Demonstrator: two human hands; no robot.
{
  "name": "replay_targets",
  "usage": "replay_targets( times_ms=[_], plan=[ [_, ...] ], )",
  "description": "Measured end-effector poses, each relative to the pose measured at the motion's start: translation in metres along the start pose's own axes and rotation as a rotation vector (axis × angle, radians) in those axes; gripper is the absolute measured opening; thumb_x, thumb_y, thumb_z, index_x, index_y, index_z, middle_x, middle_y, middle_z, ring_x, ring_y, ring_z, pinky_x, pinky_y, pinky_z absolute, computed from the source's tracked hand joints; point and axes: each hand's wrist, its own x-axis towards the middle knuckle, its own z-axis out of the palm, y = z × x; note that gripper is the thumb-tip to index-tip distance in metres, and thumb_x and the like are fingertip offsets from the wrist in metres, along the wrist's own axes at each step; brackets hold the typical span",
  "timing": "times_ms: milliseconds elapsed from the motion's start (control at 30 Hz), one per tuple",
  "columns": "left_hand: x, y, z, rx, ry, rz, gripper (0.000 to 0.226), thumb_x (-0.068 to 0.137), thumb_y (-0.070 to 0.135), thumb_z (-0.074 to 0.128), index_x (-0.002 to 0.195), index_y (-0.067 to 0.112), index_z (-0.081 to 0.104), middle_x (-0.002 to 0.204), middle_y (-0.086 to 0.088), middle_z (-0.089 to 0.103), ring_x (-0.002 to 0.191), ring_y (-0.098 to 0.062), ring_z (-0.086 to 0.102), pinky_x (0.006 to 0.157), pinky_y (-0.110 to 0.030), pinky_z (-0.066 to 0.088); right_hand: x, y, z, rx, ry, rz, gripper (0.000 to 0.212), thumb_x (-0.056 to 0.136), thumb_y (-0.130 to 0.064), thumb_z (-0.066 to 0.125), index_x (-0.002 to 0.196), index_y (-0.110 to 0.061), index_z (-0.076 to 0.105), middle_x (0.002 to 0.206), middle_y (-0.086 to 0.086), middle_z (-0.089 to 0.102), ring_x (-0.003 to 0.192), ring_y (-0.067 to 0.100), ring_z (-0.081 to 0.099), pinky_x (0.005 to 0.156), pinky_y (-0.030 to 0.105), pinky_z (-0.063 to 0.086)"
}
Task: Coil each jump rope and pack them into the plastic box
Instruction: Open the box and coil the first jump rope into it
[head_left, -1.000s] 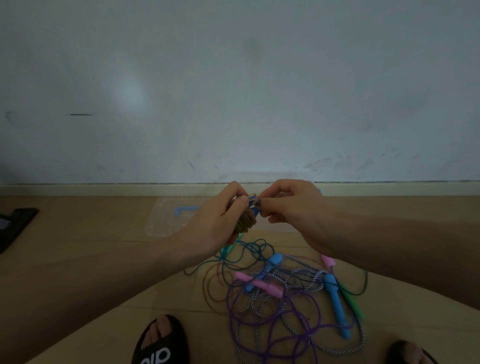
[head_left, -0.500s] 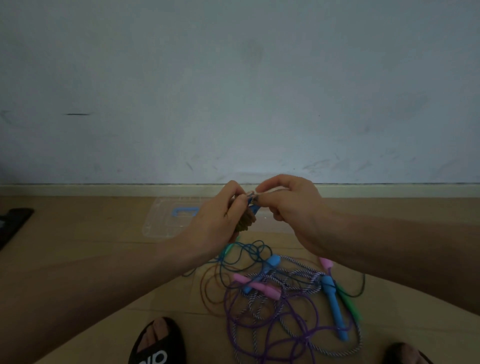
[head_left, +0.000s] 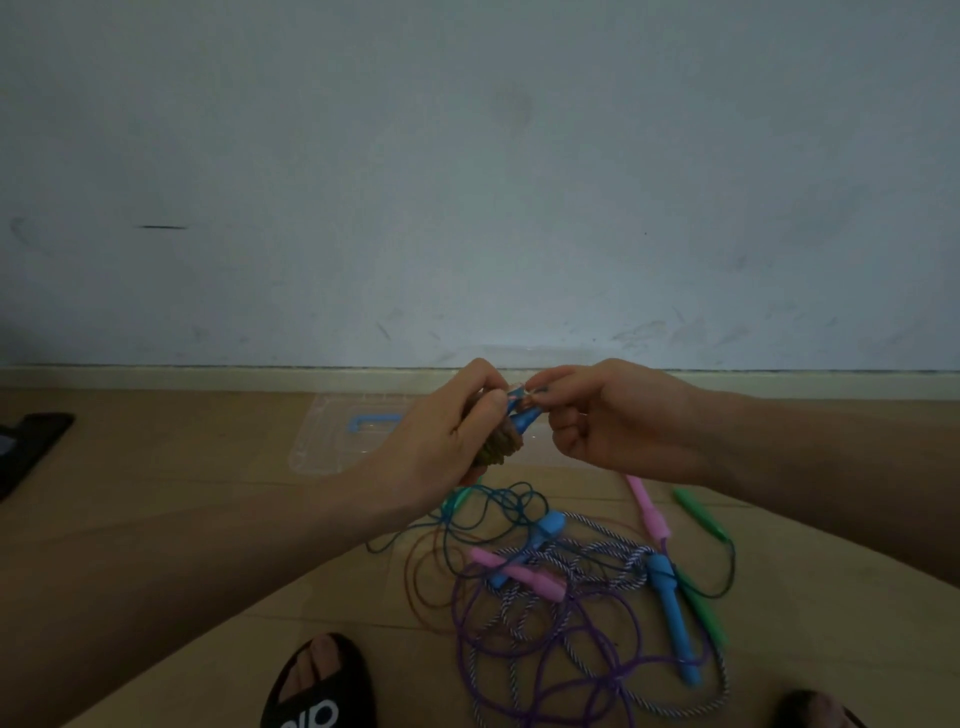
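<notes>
One rope in progress: your left hand gripped a brown coiled bundle with blue handles, while your right hand pinched its end. Plastic box lay on the floor behind; whether it held anything was unclear. Remaining ropes lay tangled on the floor, uncoiled.
</notes>
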Motion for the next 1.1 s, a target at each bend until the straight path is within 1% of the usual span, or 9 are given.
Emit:
replay_targets(
  times_ms=[200,333,500,633,700,800,900,1000,1100],
  plan=[
    [-0.011,0.001,-0.001,0.035,-0.033,0.014,0.016,0.104,0.023,0.04,0.098,0.014,0.051,0.076,-0.002,0.068,0.051,-0.014,0.052,0.046,-0.025,0.043,-0.003,0.011,-0.001,0.011,-0.065,0.083,0.017,0.087,0.0,0.058,0.1,-0.007,0.065,0.071,0.003,0.058,0.057,0.009,0.047,0.059,0.022,0.042],
    [-0.009,0.004,0.0,0.081,-0.019,0.015,0.015,0.104,0.024,0.04,0.097,0.016,0.051,0.076,0.0,0.068,0.05,-0.01,0.052,0.047,-0.023,0.044,-0.003,0.006,0.001,-0.003,-0.038,0.067,0.012,0.086,0.002,0.056,0.084,-0.007,0.064,0.066,0.003,0.055,0.056,0.009,0.044,0.06,0.022,0.042],
    [-0.007,0.006,0.002,0.126,0.003,0.035,0.014,0.104,0.019,0.04,0.097,0.012,0.051,0.072,0.003,0.067,0.051,0.003,0.054,0.049,-0.01,0.039,-0.002,0.007,0.003,-0.04,0.026,0.019,0.015,0.085,0.004,0.061,0.077,-0.009,0.062,0.066,0.003,0.057,0.056,0.011,0.049,0.061,0.023,0.044],
    [-0.006,0.001,0.002,0.08,0.012,0.01,0.016,0.104,0.023,0.04,0.095,0.014,0.05,0.068,0.009,0.065,0.047,-0.004,0.05,0.046,-0.019,0.04,0.0,0.013,0.006,-0.091,0.063,-0.091,0.019,0.083,0.008,0.063,0.09,-0.009,0.059,0.069,0.007,0.057,0.057,0.013,0.053,0.056,0.025,0.047],
    [-0.005,-0.002,0.002,0.043,0.021,-0.021,0.018,0.105,0.025,0.039,0.095,0.014,0.049,0.071,0.006,0.067,0.047,-0.009,0.049,0.044,-0.023,0.04,0.001,0.017,0.008,-0.184,0.12,-0.183,0.019,0.083,0.006,0.066,0.093,-0.008,0.058,0.071,0.009,0.057,0.058,0.015,0.052,0.056,0.027,0.047],
    [-0.002,-0.003,0.002,0.009,0.031,-0.048,0.019,0.105,0.028,0.038,0.095,0.015,0.049,0.08,-0.011,0.068,0.046,-0.012,0.049,0.044,-0.024,0.04,0.002,0.018,0.011,-0.266,0.186,-0.305,0.015,0.086,0.001,0.067,0.093,-0.007,0.058,0.071,0.011,0.059,0.057,0.017,0.052,0.057,0.029,0.046],
    [0.0,-0.004,0.001,0.015,0.026,-0.051,0.02,0.105,0.03,0.037,0.095,0.016,0.048,0.084,-0.02,0.066,0.046,-0.014,0.049,0.044,-0.024,0.04,0.002,0.015,0.012,-0.201,0.163,-0.252,0.014,0.086,0.003,0.064,0.092,-0.009,0.06,0.075,0.012,0.06,0.057,0.016,0.054,0.057,0.03,0.046],
    [-0.001,-0.004,0.003,0.004,0.005,-0.061,0.021,0.105,0.028,0.037,0.096,0.013,0.049,0.084,-0.017,0.067,0.047,-0.013,0.049,0.045,-0.023,0.04,0.002,0.012,0.012,-0.124,0.111,-0.155,0.018,0.084,0.006,0.061,0.091,-0.011,0.06,0.077,0.01,0.06,0.059,0.015,0.054,0.061,0.029,0.047],
    [-0.001,-0.005,0.004,0.001,-0.003,-0.067,0.021,0.105,0.027,0.037,0.096,0.012,0.049,0.082,-0.014,0.067,0.046,-0.014,0.048,0.045,-0.024,0.041,0.0,0.01,0.011,-0.291,0.117,-0.201,0.019,0.085,0.005,0.062,0.098,-0.008,0.06,0.076,0.011,0.062,0.06,0.016,0.055,0.061,0.029,0.05]
  ],
)
